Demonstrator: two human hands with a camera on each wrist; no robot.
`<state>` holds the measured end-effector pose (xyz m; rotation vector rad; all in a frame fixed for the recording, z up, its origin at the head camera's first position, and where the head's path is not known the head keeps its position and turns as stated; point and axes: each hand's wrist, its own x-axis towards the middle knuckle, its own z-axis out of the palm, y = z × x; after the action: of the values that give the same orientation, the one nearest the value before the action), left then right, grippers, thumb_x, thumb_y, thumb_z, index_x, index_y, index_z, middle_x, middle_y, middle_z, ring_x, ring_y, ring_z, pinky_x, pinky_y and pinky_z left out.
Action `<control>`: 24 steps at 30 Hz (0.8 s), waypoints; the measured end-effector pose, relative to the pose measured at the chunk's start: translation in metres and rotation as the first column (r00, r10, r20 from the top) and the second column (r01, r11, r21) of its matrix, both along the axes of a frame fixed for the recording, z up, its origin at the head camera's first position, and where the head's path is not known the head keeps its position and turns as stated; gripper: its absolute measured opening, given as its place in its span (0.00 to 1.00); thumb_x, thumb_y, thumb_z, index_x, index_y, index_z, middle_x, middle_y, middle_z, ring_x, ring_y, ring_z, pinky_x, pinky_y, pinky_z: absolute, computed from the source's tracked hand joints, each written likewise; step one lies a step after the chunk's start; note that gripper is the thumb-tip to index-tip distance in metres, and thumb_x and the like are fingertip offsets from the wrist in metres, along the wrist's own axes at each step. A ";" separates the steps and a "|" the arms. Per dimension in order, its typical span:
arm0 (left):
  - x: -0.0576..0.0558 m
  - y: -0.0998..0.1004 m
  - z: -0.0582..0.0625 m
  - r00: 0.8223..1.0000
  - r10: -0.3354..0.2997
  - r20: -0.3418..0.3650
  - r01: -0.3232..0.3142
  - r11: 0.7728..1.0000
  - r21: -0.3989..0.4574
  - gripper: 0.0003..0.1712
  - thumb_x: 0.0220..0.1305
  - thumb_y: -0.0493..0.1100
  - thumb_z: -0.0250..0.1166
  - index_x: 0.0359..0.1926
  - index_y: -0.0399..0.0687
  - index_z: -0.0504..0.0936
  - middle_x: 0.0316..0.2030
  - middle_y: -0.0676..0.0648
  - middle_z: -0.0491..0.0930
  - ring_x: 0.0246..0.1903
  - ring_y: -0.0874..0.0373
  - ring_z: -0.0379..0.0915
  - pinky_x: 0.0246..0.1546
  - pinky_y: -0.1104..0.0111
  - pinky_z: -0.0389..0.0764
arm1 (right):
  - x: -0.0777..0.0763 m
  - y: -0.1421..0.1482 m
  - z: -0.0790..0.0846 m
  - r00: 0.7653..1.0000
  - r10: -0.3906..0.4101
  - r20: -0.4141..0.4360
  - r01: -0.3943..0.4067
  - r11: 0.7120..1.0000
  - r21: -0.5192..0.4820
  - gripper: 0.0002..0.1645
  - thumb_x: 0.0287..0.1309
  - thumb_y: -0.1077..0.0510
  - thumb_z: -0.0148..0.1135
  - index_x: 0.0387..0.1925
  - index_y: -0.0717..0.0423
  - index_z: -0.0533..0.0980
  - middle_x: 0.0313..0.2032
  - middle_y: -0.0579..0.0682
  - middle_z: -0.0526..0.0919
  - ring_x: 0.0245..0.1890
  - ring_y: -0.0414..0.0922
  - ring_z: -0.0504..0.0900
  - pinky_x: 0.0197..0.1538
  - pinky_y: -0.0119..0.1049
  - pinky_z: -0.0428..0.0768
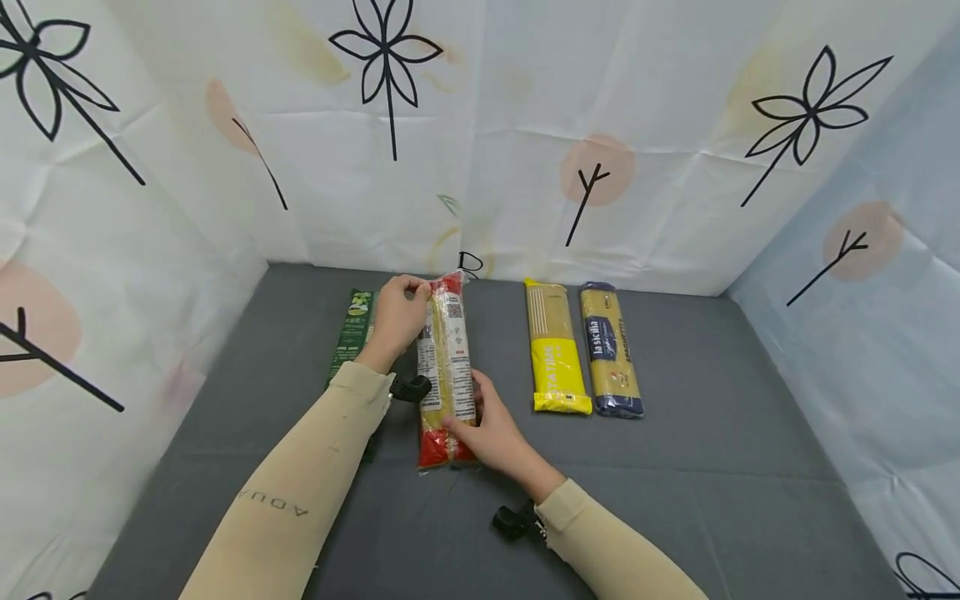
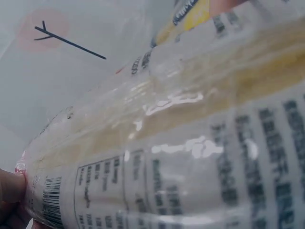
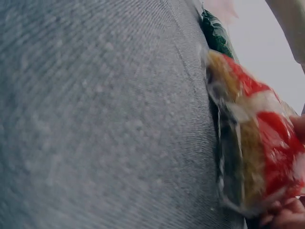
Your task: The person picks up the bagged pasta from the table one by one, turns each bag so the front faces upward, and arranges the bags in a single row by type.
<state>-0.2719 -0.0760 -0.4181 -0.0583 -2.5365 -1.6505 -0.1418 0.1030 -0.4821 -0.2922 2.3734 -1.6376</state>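
Glossy packet [image 1: 447,367]: red ends [image 1: 437,448], white printed panels [image 1: 462,358].

Place type: a small, cloth-screened booth. White sheets [image 1: 517,50] with visible creases rise behind the counter [image 1: 712,400] and along its left and right sides. The sheets carry a print of black outline flowers [image 1: 386,50] and pink discs [image 1: 576,162]. The counter surface is grey; the right wrist view shows its woven texture. The type of room beyond the sheets, whether home, lab or office, cannot be determined
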 end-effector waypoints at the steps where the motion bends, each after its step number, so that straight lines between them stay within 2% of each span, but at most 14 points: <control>1: 0.000 0.001 0.002 1.000 0.001 -0.001 -0.001 1.000 0.008 0.16 0.75 0.47 0.52 0.51 0.41 0.77 0.47 0.42 0.72 0.33 0.49 0.68 0.29 0.59 0.71 | 0.000 0.001 0.000 1.000 0.000 0.004 0.000 1.000 -0.032 0.48 0.62 0.48 0.65 0.74 0.46 0.47 0.51 0.53 0.70 0.48 0.45 0.77 0.48 0.42 0.79; 5: 0.002 0.005 0.008 1.000 0.017 0.013 -0.017 0.999 0.035 0.17 0.74 0.49 0.53 0.53 0.42 0.77 0.48 0.42 0.73 0.34 0.49 0.71 0.29 0.59 0.74 | 0.000 0.003 0.002 1.000 0.001 -0.010 -0.002 0.994 -0.107 0.48 0.63 0.54 0.65 0.74 0.44 0.47 0.53 0.55 0.67 0.49 0.48 0.78 0.48 0.43 0.80; 12: 0.003 0.007 0.010 0.999 0.015 0.034 -0.018 0.997 0.076 0.17 0.74 0.51 0.53 0.52 0.45 0.76 0.44 0.43 0.73 0.34 0.50 0.73 0.28 0.59 0.76 | 0.001 0.009 0.004 0.999 -0.015 -0.049 0.010 0.994 -0.109 0.47 0.62 0.56 0.65 0.73 0.44 0.48 0.53 0.55 0.67 0.47 0.49 0.78 0.47 0.43 0.80; 16: 0.006 0.007 0.010 1.000 0.007 0.010 -0.008 0.992 0.130 0.17 0.73 0.51 0.54 0.52 0.45 0.76 0.45 0.43 0.73 0.34 0.50 0.73 0.28 0.59 0.76 | 0.000 0.013 0.011 0.995 -0.028 -0.099 0.018 0.995 -0.101 0.46 0.62 0.59 0.65 0.73 0.44 0.50 0.55 0.55 0.67 0.47 0.49 0.78 0.47 0.42 0.80; 20: 0.008 0.007 0.012 0.999 0.007 -0.051 0.001 0.986 0.165 0.18 0.72 0.50 0.56 0.54 0.44 0.76 0.50 0.44 0.71 0.39 0.51 0.71 0.33 0.61 0.76 | -0.004 0.018 0.021 0.985 -0.045 -0.168 0.038 0.998 -0.043 0.46 0.61 0.61 0.65 0.73 0.44 0.52 0.57 0.51 0.66 0.48 0.48 0.77 0.47 0.41 0.80; 24: 0.009 0.009 0.015 0.997 0.002 -0.080 0.011 0.987 0.158 0.20 0.71 0.48 0.58 0.58 0.42 0.74 0.54 0.42 0.66 0.45 0.52 0.68 0.39 0.62 0.78 | -0.006 0.025 0.033 0.961 -0.046 -0.271 0.069 0.995 0.075 0.45 0.60 0.61 0.65 0.74 0.45 0.54 0.55 0.51 0.68 0.47 0.46 0.74 0.46 0.40 0.79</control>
<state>-0.2625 -0.0675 -0.4032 -0.1136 -2.3412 -1.8071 -0.1480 0.1281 -0.4487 -0.4603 2.6656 -1.6069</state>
